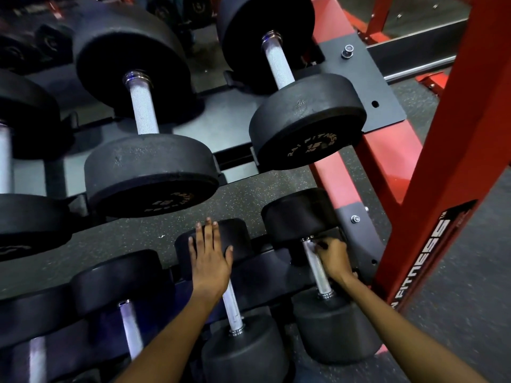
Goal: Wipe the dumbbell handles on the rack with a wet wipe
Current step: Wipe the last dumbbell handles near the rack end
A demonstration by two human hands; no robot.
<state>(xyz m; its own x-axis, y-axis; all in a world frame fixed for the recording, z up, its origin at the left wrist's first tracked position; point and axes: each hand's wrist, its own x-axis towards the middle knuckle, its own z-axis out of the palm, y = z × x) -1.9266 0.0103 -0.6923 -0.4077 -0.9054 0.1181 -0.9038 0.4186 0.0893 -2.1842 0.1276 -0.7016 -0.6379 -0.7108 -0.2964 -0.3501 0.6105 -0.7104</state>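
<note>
Red rack, two tiers of black dumbbells over speckled floor.
Your right hand [333,258] curled round the far end of the rightmost lower dumbbell's handle [318,272], apparently pinching a wipe [312,246], though it was too small to be sure. Your left hand [210,258] lay flat, fingers straight, on the neighbouring dumbbell's head [237,236]. That knurled steel bar was stiff and heavy-ended, best gripped mid-shaft; it ran from far to near, tilting slightly right.
</note>
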